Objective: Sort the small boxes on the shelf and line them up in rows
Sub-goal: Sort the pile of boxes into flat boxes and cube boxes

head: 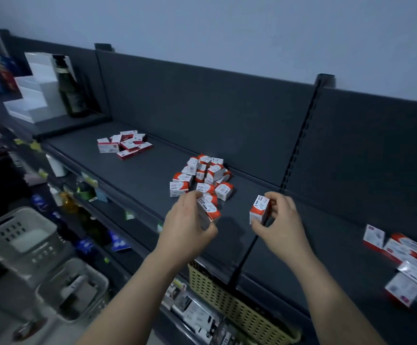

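Observation:
A dark shelf carries small red-and-white boxes in loose heaps. One jumbled pile lies mid-shelf, just beyond my hands. My left hand grips a small stack of these boxes at the pile's near edge. To the right, my right hand pinches a single upright box above the shelf's front part. A second heap sits further left and back. A third group of flatter red-and-white boxes lies at the far right.
A dark bottle and a white stepped stand sit on the raised shelf at left. Below hang a yellow perforated basket and lower shelves of goods. Grey baskets stand on the floor at left. An upright divides the back panel.

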The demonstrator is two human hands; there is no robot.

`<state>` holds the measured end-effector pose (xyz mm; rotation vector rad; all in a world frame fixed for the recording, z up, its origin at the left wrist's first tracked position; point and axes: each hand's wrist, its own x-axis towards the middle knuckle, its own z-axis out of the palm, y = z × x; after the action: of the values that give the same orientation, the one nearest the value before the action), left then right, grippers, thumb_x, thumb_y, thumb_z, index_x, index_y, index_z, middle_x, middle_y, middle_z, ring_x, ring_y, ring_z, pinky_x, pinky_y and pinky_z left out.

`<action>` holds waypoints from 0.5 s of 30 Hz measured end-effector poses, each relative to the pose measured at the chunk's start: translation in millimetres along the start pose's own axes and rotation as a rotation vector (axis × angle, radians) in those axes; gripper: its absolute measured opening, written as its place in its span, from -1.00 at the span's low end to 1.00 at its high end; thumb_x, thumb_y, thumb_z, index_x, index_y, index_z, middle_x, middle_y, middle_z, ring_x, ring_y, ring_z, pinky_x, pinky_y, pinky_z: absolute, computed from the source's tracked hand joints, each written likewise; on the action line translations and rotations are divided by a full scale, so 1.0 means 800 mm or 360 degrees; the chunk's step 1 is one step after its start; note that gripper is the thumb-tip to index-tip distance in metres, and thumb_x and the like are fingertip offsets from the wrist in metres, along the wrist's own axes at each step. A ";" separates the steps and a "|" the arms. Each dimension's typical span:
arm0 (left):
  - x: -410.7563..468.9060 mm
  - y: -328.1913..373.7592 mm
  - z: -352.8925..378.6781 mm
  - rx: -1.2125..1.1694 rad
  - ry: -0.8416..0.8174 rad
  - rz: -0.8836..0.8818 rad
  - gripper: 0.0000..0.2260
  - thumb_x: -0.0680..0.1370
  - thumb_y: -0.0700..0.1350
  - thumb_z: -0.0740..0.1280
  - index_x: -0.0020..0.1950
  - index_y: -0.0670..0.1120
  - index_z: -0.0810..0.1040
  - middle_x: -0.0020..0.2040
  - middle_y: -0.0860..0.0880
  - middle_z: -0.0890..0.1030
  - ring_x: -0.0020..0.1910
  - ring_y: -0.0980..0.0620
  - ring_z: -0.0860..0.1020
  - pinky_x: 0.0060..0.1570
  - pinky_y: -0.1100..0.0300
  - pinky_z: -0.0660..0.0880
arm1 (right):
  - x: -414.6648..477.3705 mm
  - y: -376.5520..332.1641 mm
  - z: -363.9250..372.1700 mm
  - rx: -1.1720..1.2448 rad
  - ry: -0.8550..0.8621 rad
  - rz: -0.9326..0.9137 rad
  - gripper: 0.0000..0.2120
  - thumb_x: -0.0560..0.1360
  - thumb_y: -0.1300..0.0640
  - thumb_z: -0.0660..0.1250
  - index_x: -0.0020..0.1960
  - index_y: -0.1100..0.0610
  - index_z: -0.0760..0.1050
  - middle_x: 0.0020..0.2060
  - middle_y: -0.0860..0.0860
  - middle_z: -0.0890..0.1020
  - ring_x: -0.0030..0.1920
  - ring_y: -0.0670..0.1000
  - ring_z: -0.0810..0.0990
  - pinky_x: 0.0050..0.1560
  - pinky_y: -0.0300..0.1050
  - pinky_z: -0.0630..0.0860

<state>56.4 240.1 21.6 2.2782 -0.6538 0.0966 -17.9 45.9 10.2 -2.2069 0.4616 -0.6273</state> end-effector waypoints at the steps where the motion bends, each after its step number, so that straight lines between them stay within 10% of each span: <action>1: 0.003 -0.012 -0.009 0.0014 -0.0001 -0.0012 -0.41 0.43 0.00 0.40 0.41 0.02 0.25 0.34 0.07 0.38 0.28 0.06 0.39 0.24 0.10 0.42 | 0.003 -0.007 0.013 -0.0007 -0.0018 0.0001 -0.50 0.37 0.13 0.47 0.26 0.02 0.38 0.15 -0.09 0.39 0.02 -0.16 0.51 -0.06 -0.37 0.38; 15: 0.124 -0.098 -0.017 0.0096 0.0015 -0.0073 -0.43 0.47 0.12 0.40 0.40 0.01 0.30 0.34 0.06 0.38 0.23 0.09 0.45 0.11 0.22 0.43 | 0.094 -0.022 0.134 -0.0096 -0.0024 0.0054 -0.48 0.34 0.04 0.52 0.23 0.03 0.41 0.13 -0.09 0.42 0.03 -0.11 0.50 -0.02 -0.25 0.44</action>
<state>181.6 253.6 6.4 2.3482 -0.6007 0.1063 106.2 81.9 -16.2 -2.2543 0.5148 -0.5853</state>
